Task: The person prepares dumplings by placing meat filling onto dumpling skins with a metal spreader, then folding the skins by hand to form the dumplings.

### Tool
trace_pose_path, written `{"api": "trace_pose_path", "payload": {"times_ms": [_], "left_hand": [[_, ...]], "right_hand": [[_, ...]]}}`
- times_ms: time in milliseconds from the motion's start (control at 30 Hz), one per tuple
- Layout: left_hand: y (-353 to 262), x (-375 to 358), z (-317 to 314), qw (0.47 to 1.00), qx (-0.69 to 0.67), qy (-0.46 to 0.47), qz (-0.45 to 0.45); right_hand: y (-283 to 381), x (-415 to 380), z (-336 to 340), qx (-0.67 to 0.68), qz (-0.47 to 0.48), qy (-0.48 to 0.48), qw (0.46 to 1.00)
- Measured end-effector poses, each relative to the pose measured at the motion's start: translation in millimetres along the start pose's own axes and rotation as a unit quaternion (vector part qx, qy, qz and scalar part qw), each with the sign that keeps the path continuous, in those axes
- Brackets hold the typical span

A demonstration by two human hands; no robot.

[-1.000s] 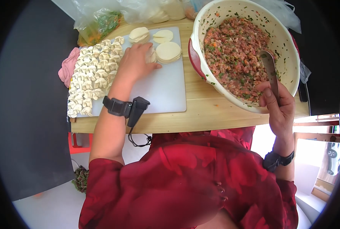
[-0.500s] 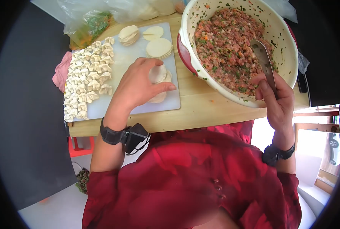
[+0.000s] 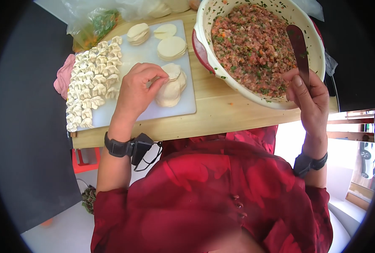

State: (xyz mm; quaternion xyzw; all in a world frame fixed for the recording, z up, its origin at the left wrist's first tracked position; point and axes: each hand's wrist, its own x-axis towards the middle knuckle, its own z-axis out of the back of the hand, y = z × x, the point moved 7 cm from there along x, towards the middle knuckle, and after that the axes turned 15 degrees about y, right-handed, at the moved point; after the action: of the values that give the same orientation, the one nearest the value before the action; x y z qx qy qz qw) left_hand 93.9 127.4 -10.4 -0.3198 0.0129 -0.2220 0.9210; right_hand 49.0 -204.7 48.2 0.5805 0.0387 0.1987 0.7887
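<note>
The round pale cream dough wrappers [image 3: 170,88] lie on a white plastic cutting board [image 3: 145,55] atop the light tan wooden bench [image 3: 221,111]. The cream mixing bowl with red handles [image 3: 204,42] holds pinkish-red minced filling flecked green and orange [image 3: 250,42]. Off-white folded dumplings [image 3: 90,82] sit beside a pink cloth [image 3: 63,78].

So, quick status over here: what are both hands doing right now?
Left hand pinching the top wrapper off the fanned wrapper stack on the white board. Right hand gripping the spoon, raised over the filling bowl. Nothing between them.
</note>
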Motion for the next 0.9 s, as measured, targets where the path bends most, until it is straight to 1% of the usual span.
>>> {"api": "trace_pose_path", "payload": {"times_ms": [67, 100, 167, 200, 267, 300, 333, 367, 400, 467, 500, 567, 600, 633, 667, 733, 767, 800, 833, 867, 900], "left_hand": [[-8, 0, 3, 0.996, 0.067, -0.024, -0.045], [-7, 1, 4, 0.996, 0.067, -0.025, -0.046], [17, 2, 4, 0.995, -0.065, 0.008, 0.070], [19, 1, 5, 0.995, -0.065, 0.007, 0.069], [30, 1, 5, 0.983, -0.164, 0.000, 0.085], [31, 0, 6, 0.983, -0.165, 0.001, 0.084], [29, 0, 5, 0.976, -0.207, 0.014, 0.073], [28, -1, 4, 0.966, -0.249, 0.027, 0.061], [26, -2, 3, 0.966, -0.250, 0.027, 0.061], [20, -3, 8, 0.937, -0.347, -0.026, 0.018], [19, -5, 11, 0.937, -0.348, -0.025, 0.016], [24, -10, 15, 0.873, -0.486, -0.026, 0.028], [18, -10, 14, 0.870, -0.493, -0.018, 0.019], [14, -13, 8, 0.834, -0.551, -0.014, 0.040], [11, -14, -2, 0.793, -0.606, -0.005, 0.062], [0, -13, -18, 0.779, -0.624, 0.028, 0.056], [-7, -13, -29, 0.754, -0.651, 0.048, 0.072], [-14, -14, -39, 0.730, -0.675, 0.066, 0.089], [-24, -13, -47, 0.717, -0.686, 0.059, 0.107], [-31, -12, -53, 0.717, -0.686, 0.063, 0.107], [-35, -13, -63, 0.721, -0.679, 0.080, 0.118]], "right_hand": [[1, 0, 3, -0.005, -0.001, 0.004, 1.000], [0, 0, 4, -0.005, -0.010, 0.001, 1.000], [1, -1, 5, -0.005, -0.020, -0.003, 1.000], [0, -2, 4, 0.020, -0.032, 0.001, 0.999], [3, -2, 2, 0.043, -0.043, 0.003, 0.998], [4, -1, -1, 0.078, -0.047, 0.012, 0.996], [4, -1, -4, 0.113, -0.050, 0.021, 0.992], [3, 0, -6, 0.112, -0.051, 0.021, 0.992], [1, 1, -11, 0.128, -0.045, 0.041, 0.990], [3, 4, -15, 0.142, -0.039, 0.060, 0.987], [6, 5, -16, 0.150, -0.048, 0.070, 0.985], [7, 8, -14, 0.152, -0.059, 0.074, 0.984], [9, 10, -9, 0.063, -0.071, 0.093, 0.991], [10, 12, -3, -0.026, -0.084, 0.113, 0.990], [6, 13, 4, -0.035, -0.092, 0.101, 0.990], [-4, 19, 6, -0.115, -0.084, 0.105, 0.984], [-1, 23, 7, -0.183, -0.134, 0.136, 0.964], [-4, 26, 8, -0.182, -0.138, 0.129, 0.965], [-2, 32, 6, -0.280, -0.090, 0.126, 0.947], [0, 38, 3, -0.375, -0.040, 0.123, 0.918], [-4, 45, 3, -0.383, -0.031, 0.108, 0.917]]}}
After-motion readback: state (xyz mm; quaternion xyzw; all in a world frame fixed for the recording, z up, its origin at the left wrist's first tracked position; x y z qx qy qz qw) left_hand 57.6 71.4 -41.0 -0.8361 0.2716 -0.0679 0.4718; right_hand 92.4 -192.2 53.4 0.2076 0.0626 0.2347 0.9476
